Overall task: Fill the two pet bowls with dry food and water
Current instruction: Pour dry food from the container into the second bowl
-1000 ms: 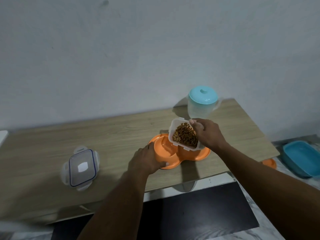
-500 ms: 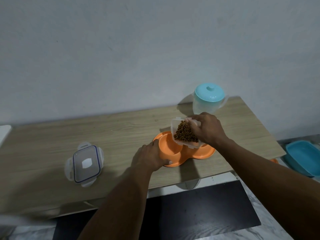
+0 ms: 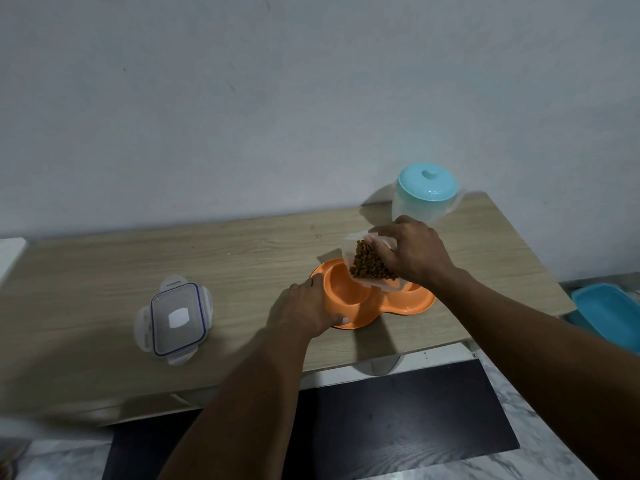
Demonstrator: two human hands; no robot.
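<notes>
1 container (image 3: pixel 367 268) tilted, right grip (image 3: pixel 415 251) curled over

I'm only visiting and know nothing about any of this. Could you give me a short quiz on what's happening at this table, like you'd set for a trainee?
1. True or false: the right hand tilts the clear food container over the orange double bowl.
2. Fill in: the jug by the wall has a ____ lid.
3. Pick one. The left hand: A) hangs off the table edge, B) holds the bowl's left rim, C) lifts the jug.

Key: 1 true; 2 teal; 3 B.
</notes>
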